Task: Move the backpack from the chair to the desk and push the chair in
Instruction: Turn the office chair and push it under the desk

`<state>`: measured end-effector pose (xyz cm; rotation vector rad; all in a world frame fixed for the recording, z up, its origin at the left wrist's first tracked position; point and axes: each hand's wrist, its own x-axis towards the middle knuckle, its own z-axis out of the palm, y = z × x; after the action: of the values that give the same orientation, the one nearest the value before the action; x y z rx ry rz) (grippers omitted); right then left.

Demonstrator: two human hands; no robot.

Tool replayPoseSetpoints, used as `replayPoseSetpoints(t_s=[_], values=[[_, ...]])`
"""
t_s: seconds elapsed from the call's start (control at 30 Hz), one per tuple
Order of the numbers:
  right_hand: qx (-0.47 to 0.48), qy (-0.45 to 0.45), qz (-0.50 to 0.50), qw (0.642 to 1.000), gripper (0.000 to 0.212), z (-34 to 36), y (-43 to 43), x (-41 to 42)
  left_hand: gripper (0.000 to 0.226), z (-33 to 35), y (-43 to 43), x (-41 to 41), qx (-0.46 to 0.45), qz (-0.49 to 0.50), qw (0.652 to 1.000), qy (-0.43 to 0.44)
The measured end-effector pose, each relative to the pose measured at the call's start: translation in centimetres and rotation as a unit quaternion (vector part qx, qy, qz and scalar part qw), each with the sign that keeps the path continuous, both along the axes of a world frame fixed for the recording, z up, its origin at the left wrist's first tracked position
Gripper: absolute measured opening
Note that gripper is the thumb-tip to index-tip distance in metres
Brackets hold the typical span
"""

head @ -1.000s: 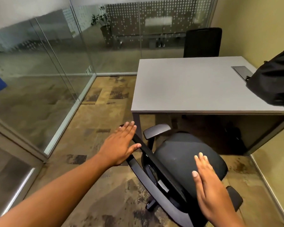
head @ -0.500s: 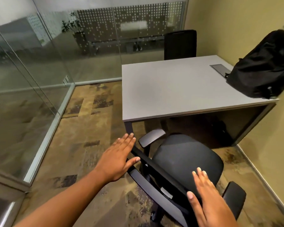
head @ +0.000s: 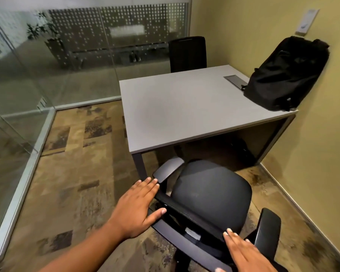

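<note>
The backpack (head: 285,75) sat at the desk's (head: 177,107) far right corner; my left hand (head: 135,209) and right hand (head: 245,254), fingers spread flat, met the chair (head: 210,193) backrest, which needed a straight push.

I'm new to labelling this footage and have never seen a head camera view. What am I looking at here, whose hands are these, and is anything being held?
The picture comes from a wide-angle camera worn on a person's head, looking forward and down, so the walls curve a little. The two bare hands are the wearer's own. The left hand and the right hand lie flat and open against the backrest of the office chair, which stands just in front of the desk. Neither hand grips anything. The black backpack sits on the desk's far right corner, leaning on the wall.
</note>
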<state>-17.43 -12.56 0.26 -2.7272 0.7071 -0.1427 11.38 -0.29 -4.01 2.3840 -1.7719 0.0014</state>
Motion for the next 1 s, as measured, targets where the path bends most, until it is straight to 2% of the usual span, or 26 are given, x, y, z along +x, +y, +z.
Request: replayPoseSetpoints(t_s=[0.07, 0.13, 0.2, 0.33, 0.47, 0.5, 0.53, 0.57, 0.6, 0.63, 0.8, 0.87, 1.0], values=[[-0.003, 0.017, -0.005, 1.0, 0.046, -0.1, -0.3, -0.2, 0.077, -0.1, -0.1, 0.0, -0.002, 0.003, 1.0, -0.001], [-0.055, 0.089, 0.013, 0.994, 0.081, 0.1, -0.7, -0.4, 0.075, -0.2, -0.1, 0.1, -0.005, 0.006, 1.0, -0.001], [-0.079, 0.079, -0.004, 0.994, 0.087, 0.1, -1.4, -0.8, 0.073, -0.2, -0.2, 0.1, -0.005, 0.007, 1.0, -0.001], [-0.043, 0.126, 0.018, 0.991, 0.086, 0.3, -1.2, -0.2, 0.07, -0.2, -0.5, -0.1, -0.012, 0.009, 1.0, 0.006], [0.032, 0.177, -0.01, 0.984, 0.07, 1.3, -1.4, 0.3, 0.069, -0.1, -0.9, 0.0, -0.013, 0.007, 1.0, 0.011], [0.054, 0.195, -0.004, 0.979, 0.074, 1.3, -1.6, 0.1, 0.069, 0.0, -1.0, 0.0, -0.015, 0.007, 1.0, 0.013], [0.04, 0.147, 0.002, 0.988, 0.082, 1.2, -1.9, 0.2, 0.069, 0.0, -1.1, 0.0, -0.015, 0.008, 1.0, 0.015], [-0.041, 0.069, 0.023, 0.996, 0.086, 0.5, -2.4, -0.3, 0.07, 0.0, -1.3, 0.0, -0.014, 0.011, 1.0, 0.015], [-0.081, 0.056, 0.041, 0.994, 0.085, 0.0, -2.7, -0.6, 0.07, 0.0, -1.5, 0.0, -0.013, 0.014, 1.0, 0.015], [-0.03, 0.073, 0.035, 0.996, 0.085, -0.5, -2.9, -0.5, 0.07, 0.0, -1.7, 0.0, -0.013, 0.017, 1.0, 0.014], [0.005, 0.111, -0.014, 0.994, 0.081, 0.0, -4.3, -0.3, 0.071, 0.1, -3.0, -0.3, -0.016, 0.028, 0.999, 0.019], [0.078, 0.134, -0.055, 0.986, 0.076, 0.2, -4.6, -0.7, 0.071, 0.1, -3.5, -0.6, -0.017, 0.034, 0.999, 0.026], [0.004, 0.131, -0.091, 0.987, 0.072, -0.6, -5.2, -1.8, 0.072, 0.1, -4.6, -1.3, -0.009, 0.044, 0.999, 0.027]])
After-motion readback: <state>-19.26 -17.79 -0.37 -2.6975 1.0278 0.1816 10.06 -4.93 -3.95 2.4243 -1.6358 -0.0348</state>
